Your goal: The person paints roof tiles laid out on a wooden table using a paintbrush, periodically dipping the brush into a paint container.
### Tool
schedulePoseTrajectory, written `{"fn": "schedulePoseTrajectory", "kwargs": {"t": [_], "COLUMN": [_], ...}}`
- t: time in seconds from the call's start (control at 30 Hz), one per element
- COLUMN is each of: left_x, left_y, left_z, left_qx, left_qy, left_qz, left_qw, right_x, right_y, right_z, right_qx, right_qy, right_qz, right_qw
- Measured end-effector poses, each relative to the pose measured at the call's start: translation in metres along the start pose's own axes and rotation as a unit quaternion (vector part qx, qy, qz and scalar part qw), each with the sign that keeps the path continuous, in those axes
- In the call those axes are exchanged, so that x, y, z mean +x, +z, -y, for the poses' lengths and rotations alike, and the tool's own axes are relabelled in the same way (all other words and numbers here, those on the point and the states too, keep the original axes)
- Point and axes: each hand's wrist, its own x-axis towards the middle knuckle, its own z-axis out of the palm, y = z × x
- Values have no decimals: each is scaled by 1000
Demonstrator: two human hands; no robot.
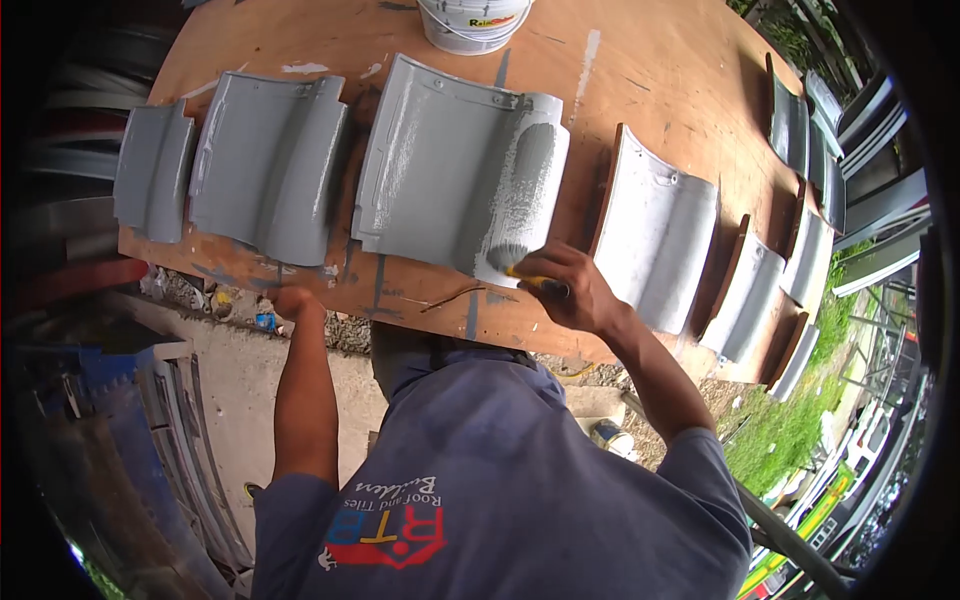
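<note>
My right hand [568,285] is closed round the yellow and black handle of a paintbrush [508,259]. Its bristles touch the lower right part of a roof tile [430,170], which is mostly grey with white showing along its right ridge. My left hand [297,301] is at the front edge of the wooden table [400,290], below another grey tile [265,160]; its fingers are too small and shaded to make out. To the right of my right hand lies a white tile [660,230].
A white bucket [472,25] stands at the table's far edge. A small grey tile [155,170] lies at the left, and several light and dark tiles [745,290] line the right side. A thin twig [452,297] lies near the front edge. A can [611,437] is on the ground.
</note>
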Motion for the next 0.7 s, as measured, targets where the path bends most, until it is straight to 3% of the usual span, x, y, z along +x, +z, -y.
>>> {"fn": "schedulePoseTrajectory", "kwargs": {"t": [0.03,0.07,0.13,0.17,0.23,0.27,0.33,0.4,0.47,0.57,0.7], "left_x": [-5,-8,-13,-16,-23,-28,-34,-35,-40,-36,-54], "left_y": [0,-1,-26,-34,-45,-49,-53,-55,-49,-52,-84], "left_z": [-1,-3,-19,-25,-35,-38,-42,-40,-30,-40,-62], "left_qx": [-3,-94,-185,-189,-198,-201,-209,-167,-190,-147,-180], "left_qy": [-7,-86,-164,-181,-216,-236,-265,-207,-232,-200,-235], "left_qz": [1,26,51,47,43,41,43,35,40,34,42], "left_qw": [1000,991,968,964,955,950,940,963,953,968,954], "right_x": [2,6,18,34,64,84,119,145,174,204,240], "right_y": [-3,-10,-26,-37,-61,-63,-76,-90,-97,-84,-52], "right_z": [2,2,-1,-10,-45,-74,-100,-109,-110,-82,-90], "right_qx": [13,9,49,70,-17,-6,-39,-84,-179,-196,-244], "right_qy": [2,-1,88,138,158,164,140,116,9,6,40], "right_qz": [17,22,28,17,0,-73,-177,-257,-300,-246,-178], "right_qw": [1000,1000,994,988,987,984,973,956,937,949,952]}}
